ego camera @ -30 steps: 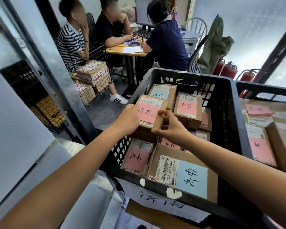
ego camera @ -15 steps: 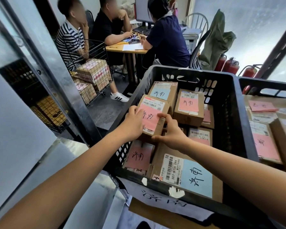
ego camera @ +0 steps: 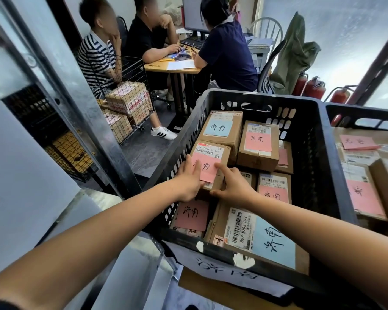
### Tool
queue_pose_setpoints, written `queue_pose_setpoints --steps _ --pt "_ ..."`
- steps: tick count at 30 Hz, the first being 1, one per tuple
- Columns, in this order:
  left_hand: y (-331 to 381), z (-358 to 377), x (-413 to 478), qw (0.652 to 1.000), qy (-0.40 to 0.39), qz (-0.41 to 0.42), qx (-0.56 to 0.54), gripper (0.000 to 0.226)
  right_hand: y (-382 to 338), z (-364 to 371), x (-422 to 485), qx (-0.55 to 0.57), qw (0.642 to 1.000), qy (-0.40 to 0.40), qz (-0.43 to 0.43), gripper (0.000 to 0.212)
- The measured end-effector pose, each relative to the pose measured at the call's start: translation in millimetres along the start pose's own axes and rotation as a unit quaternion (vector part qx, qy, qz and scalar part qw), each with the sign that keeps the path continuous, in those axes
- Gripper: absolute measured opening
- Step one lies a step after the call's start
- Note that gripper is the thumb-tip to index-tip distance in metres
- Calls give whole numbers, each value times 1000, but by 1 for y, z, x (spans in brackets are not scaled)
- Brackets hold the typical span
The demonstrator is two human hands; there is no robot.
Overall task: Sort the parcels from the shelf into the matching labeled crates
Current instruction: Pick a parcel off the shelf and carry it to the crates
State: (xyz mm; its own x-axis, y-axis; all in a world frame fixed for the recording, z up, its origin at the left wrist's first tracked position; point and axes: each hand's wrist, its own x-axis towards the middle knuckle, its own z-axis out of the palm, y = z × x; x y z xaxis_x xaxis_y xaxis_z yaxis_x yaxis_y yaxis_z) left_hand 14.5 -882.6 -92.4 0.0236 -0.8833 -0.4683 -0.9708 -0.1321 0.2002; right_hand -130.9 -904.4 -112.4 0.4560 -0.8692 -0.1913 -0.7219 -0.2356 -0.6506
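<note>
The left grip (ego camera: 188,182) and right grip (ego camera: 233,186) pinch the parcel (ego camera: 211,151), likely light and stiff, by its near corners.

Two black crates (ego camera: 316,153), at least seven parcels (ego camera: 259,148) in the nearer one, three seated people (ego camera: 226,54), three red fire extinguishers (ego camera: 315,87), two hands (ego camera: 188,184).
</note>
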Motion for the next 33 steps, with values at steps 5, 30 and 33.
queue_pose_setpoints --steps 5,30,33 --pt "0 0 -7 993 -2 20 120 70 1 -6 -2 -79 997 -12 5 83" --pt "-6 -1 -17 990 -3 41 138 81 -8 -8 -14 -258 963 -76 -29 74" --pt "-5 -2 -22 989 8 47 137 82 -8 -16 -23 -251 966 -50 -26 78"
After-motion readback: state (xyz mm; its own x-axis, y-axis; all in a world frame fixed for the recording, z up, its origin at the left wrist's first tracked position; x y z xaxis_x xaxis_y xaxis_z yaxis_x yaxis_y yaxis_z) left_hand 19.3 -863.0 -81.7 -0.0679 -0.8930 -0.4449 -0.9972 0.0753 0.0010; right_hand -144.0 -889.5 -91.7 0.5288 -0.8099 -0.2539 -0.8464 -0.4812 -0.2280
